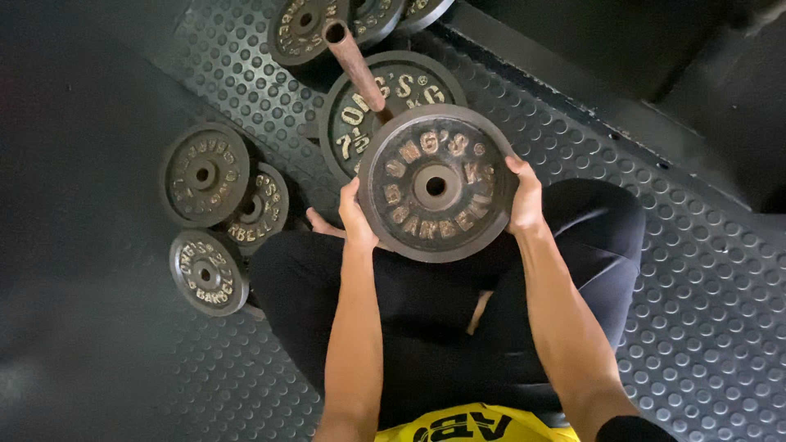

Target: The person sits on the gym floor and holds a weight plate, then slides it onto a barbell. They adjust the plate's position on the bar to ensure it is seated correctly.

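Observation:
I hold a dark round iron weight plate [436,183] with a centre hole and worn raised lettering, lifted above my crossed legs in black trousers. My left hand [355,214] grips its left rim and my right hand [524,196] grips its right rim. Just beyond it a rusty brown bar [354,67] points up toward the camera, standing through a larger plate [360,102] that lies flat on the floor. The held plate covers the bar's lower part and much of that larger plate.
Three smaller plates lie at my left: one [204,173], one [256,209] partly under it, one [208,273] nearest. More plates [303,29] sit at the top. The floor is black studded rubber matting [696,311], with a dark raised ledge [573,86] at upper right.

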